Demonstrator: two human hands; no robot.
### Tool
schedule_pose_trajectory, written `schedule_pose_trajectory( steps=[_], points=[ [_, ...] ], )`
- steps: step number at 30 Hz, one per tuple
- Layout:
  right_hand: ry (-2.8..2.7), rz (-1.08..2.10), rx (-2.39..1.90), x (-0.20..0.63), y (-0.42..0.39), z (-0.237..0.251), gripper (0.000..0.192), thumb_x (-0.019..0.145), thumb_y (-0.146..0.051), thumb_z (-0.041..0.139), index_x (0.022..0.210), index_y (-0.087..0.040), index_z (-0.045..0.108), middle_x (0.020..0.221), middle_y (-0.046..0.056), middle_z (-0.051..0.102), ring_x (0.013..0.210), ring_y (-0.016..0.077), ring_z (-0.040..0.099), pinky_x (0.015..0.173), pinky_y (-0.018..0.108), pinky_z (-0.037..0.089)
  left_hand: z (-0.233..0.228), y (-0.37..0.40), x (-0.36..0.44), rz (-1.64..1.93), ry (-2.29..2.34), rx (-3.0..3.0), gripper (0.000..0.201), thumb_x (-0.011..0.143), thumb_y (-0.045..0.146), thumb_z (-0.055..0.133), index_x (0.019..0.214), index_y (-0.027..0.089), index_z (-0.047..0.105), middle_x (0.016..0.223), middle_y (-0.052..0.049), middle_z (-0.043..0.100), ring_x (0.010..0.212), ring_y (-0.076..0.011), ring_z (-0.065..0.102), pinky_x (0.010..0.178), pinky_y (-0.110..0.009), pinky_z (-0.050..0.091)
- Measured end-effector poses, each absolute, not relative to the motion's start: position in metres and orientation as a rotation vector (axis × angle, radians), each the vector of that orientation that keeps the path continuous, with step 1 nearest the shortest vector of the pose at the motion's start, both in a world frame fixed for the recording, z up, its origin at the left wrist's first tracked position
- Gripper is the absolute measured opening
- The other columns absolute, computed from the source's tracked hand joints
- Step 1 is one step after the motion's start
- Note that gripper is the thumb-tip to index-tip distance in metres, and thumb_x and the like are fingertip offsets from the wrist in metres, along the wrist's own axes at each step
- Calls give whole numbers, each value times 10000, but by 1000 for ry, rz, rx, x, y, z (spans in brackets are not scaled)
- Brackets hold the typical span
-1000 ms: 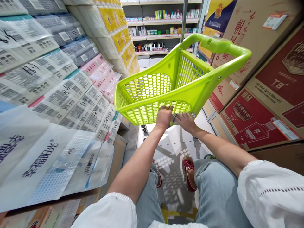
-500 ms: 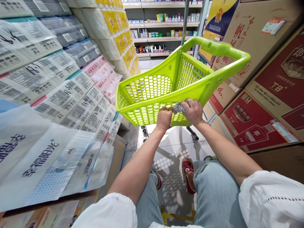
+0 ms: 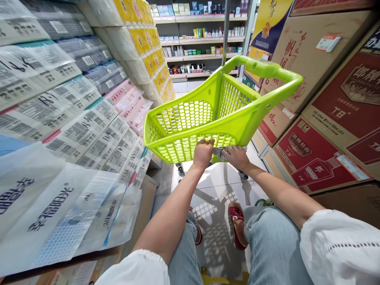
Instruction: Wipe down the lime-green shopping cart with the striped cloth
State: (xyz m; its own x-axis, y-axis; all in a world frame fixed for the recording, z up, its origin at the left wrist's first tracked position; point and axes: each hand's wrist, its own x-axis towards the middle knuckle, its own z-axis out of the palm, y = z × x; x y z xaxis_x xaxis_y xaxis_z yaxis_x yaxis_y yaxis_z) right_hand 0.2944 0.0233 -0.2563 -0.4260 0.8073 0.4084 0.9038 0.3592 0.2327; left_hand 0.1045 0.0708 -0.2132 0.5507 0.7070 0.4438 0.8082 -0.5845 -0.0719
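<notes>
A lime-green shopping cart [image 3: 175, 136] with a honeycomb-pattern basket stands side-on in front of me. My left hand [image 3: 203, 153] is closed at the lower lattice of its near side, fingers against the mesh. Just to the right, my right hand [image 3: 236, 156] presses a grey-and-white striped cloth [image 3: 219, 152] against the same side, below the solid green panel. The cloth is bunched under the fingers, and part of it pokes out on both sides of that hand. Inside the basket nothing is visible.
Wrapped paper packs [image 3: 97, 130] are stacked along the left, with yellow-and-white tissue bundles [image 3: 142, 43] behind. Liquor cartons [image 3: 305, 148] line the right side. Ahead, shelves [image 3: 204, 39] hold bottles and tubes, behind a vertical metal pole [image 3: 226, 33]. Tiled floor [image 3: 221, 188] lies beneath.
My right hand has moved lower with the cloth, its fingers flatter against the cart side. My left hand has dropped slightly. The view has tilted up a little.
</notes>
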Motion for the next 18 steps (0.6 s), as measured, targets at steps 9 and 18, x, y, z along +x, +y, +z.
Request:
schedule_pose_trajectory(
  steps=[9,18],
  points=[
    [-2006,-728,-1557,304,37,-194,337,815,-306,557,1147,-276,610,1167,66,587,937,228,472,817,342,339,-196,56,103,-538,-1279,-2483,284,921,188,402,1054,130,647,739,-104,675,789,-216,615,704,-313,466],
    [-1798,-801,-1451,259,44,-159,387,903,-333,458,1285,-340,519,1324,71,523,1182,270,430,966,423,299,-141,62,118,-1239,-1395,-2156,234,933,224,375,1024,166,583,1004,-109,630,1002,-226,538,916,-379,389]
  ],
)
